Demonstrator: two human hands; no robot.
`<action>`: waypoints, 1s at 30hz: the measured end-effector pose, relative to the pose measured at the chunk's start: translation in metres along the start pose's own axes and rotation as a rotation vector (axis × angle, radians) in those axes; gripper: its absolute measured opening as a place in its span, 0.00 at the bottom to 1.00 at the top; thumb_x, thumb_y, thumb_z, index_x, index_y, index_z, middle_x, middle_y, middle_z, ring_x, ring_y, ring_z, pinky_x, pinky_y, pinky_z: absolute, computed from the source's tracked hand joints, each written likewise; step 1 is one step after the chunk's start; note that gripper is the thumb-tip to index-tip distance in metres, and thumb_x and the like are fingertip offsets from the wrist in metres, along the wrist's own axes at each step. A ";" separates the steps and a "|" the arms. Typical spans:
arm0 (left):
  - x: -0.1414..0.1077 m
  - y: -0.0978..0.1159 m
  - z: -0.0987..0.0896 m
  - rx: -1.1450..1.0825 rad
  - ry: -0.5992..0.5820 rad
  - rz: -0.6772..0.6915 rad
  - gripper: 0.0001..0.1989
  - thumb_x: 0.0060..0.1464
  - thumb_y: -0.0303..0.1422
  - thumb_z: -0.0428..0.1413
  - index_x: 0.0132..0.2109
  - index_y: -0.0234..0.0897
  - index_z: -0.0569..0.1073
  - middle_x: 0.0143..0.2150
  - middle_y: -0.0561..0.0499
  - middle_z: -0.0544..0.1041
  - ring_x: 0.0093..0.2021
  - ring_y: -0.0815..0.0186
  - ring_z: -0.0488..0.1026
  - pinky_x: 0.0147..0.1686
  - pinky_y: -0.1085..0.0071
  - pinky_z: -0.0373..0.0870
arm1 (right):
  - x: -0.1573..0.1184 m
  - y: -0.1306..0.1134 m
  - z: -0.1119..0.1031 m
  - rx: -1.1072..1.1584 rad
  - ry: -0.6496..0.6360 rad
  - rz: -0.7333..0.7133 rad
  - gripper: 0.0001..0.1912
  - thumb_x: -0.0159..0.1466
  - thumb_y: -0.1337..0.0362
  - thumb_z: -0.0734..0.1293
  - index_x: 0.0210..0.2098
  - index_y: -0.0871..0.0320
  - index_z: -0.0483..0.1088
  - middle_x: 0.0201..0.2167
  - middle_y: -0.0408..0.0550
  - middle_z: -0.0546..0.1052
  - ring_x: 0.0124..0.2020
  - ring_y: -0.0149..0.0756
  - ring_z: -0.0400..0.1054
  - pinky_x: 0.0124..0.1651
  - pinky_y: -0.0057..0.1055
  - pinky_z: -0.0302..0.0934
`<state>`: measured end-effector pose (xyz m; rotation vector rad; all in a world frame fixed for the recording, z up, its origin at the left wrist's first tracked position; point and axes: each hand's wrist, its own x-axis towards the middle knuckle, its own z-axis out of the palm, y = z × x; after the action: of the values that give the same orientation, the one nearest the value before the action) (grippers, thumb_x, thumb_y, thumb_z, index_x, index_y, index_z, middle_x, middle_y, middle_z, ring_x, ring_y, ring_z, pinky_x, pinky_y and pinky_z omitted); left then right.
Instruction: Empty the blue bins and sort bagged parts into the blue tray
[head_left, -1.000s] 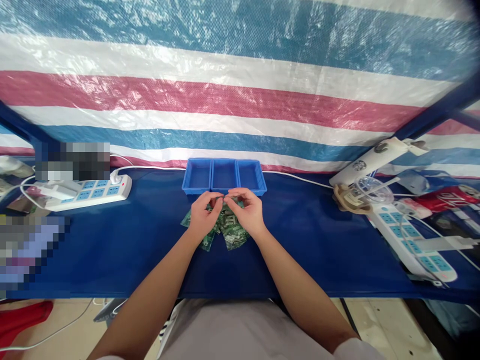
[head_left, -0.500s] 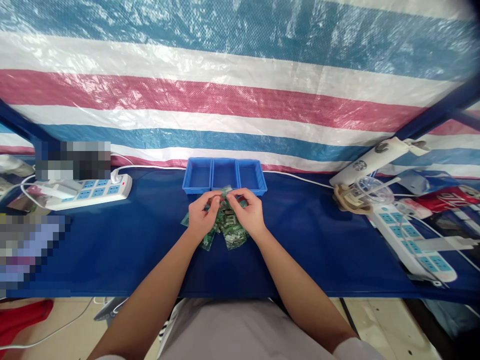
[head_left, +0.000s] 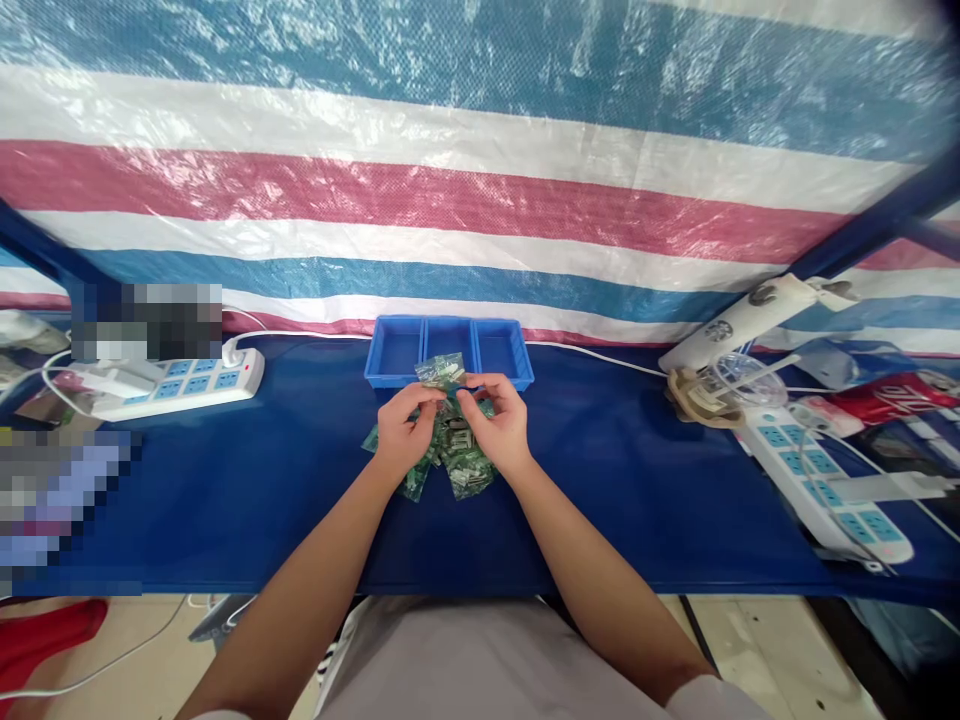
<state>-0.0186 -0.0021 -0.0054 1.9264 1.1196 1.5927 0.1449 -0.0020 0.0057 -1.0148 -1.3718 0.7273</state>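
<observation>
Bench: the blue table [head_left: 225, 500] ran the full width in front of me, with the striped tarp [head_left: 480, 200] hanging behind it at 12 o'clock.
Tray: the blue three-compartment tray [head_left: 448, 325] sat at 12 o'clock from my hands, just beyond them; the parts of its compartments I could see held nothing, so by my judgement no sorting had landed there yet.
Pile: the heap of small green packets [head_left: 459, 462] lay on the table under and between my wrists, at 6 o'clock from the tray, which I took as nearly all the work left to do.
Held packet: one clear packet [head_left: 441, 370] with green pieces inside was raised above the pile, overlapping the tray's near rim in view.
Left hand: my left hand [head_left: 405, 430] was pinched shut on the packet's lower left edge.
Right hand: my right hand [head_left: 499, 425] was pinched shut on its lower right edge, thumb and forefinger together.
Sides: white power strips lay at 9 o'clock [head_left: 180, 385] and at 3 o'clock [head_left: 825, 490].
Hard to tell: the packet's contents were too small to read, my hands hid part of the pile and the tray's front, and blurred patches masked things at far 9 o'clock.
</observation>
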 end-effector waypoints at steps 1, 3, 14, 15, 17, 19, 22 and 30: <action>0.001 0.000 0.000 0.000 -0.010 0.001 0.10 0.66 0.34 0.52 0.41 0.40 0.78 0.35 0.49 0.79 0.35 0.66 0.78 0.38 0.67 0.75 | 0.000 0.001 0.000 0.014 0.003 0.006 0.10 0.64 0.54 0.71 0.40 0.52 0.71 0.45 0.50 0.79 0.43 0.39 0.75 0.42 0.36 0.72; 0.001 0.001 0.000 -0.011 -0.031 0.010 0.10 0.66 0.33 0.52 0.40 0.40 0.78 0.34 0.49 0.79 0.34 0.66 0.77 0.37 0.67 0.75 | 0.001 0.001 0.001 0.042 0.015 0.005 0.12 0.64 0.54 0.71 0.40 0.52 0.69 0.45 0.50 0.78 0.43 0.38 0.74 0.41 0.35 0.71; 0.002 0.002 0.002 0.039 -0.086 0.076 0.09 0.62 0.27 0.53 0.36 0.40 0.75 0.38 0.50 0.77 0.36 0.67 0.75 0.36 0.69 0.72 | 0.004 -0.002 -0.002 0.015 -0.076 -0.029 0.09 0.66 0.55 0.70 0.42 0.51 0.76 0.39 0.48 0.78 0.39 0.38 0.72 0.39 0.35 0.69; 0.002 0.001 0.002 0.043 -0.070 0.062 0.08 0.62 0.28 0.53 0.36 0.40 0.75 0.39 0.50 0.76 0.35 0.67 0.74 0.36 0.69 0.73 | 0.005 -0.003 -0.002 0.006 -0.078 -0.043 0.08 0.66 0.55 0.70 0.39 0.51 0.77 0.39 0.48 0.78 0.40 0.39 0.73 0.39 0.36 0.69; 0.001 0.000 0.004 0.034 -0.028 0.013 0.04 0.62 0.31 0.54 0.39 0.40 0.73 0.42 0.48 0.75 0.35 0.67 0.74 0.36 0.69 0.74 | 0.005 -0.003 -0.003 -0.010 -0.062 -0.061 0.07 0.66 0.55 0.70 0.38 0.51 0.77 0.38 0.49 0.76 0.39 0.39 0.72 0.38 0.36 0.69; 0.000 -0.001 0.006 0.003 0.018 -0.039 0.04 0.62 0.34 0.56 0.44 0.40 0.71 0.46 0.47 0.73 0.37 0.67 0.74 0.36 0.70 0.74 | 0.006 -0.003 -0.003 -0.030 -0.043 -0.069 0.07 0.65 0.55 0.71 0.39 0.50 0.78 0.38 0.48 0.75 0.36 0.36 0.71 0.37 0.36 0.69; -0.001 -0.003 0.008 0.002 0.094 -0.069 0.12 0.62 0.36 0.58 0.50 0.40 0.69 0.47 0.46 0.71 0.42 0.66 0.73 0.36 0.72 0.74 | 0.006 -0.004 -0.004 -0.056 -0.041 -0.081 0.07 0.65 0.56 0.71 0.40 0.50 0.80 0.34 0.46 0.72 0.32 0.34 0.67 0.35 0.35 0.67; 0.001 -0.003 0.000 0.111 0.130 -0.101 0.11 0.65 0.39 0.56 0.49 0.39 0.76 0.34 0.52 0.73 0.34 0.69 0.72 0.38 0.72 0.72 | 0.004 -0.002 -0.003 -0.036 -0.113 -0.101 0.07 0.66 0.61 0.70 0.43 0.50 0.81 0.35 0.47 0.80 0.36 0.36 0.73 0.38 0.35 0.69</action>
<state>-0.0199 0.0002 -0.0066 1.8235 1.3622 1.6521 0.1479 0.0001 0.0099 -0.9369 -1.5277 0.6956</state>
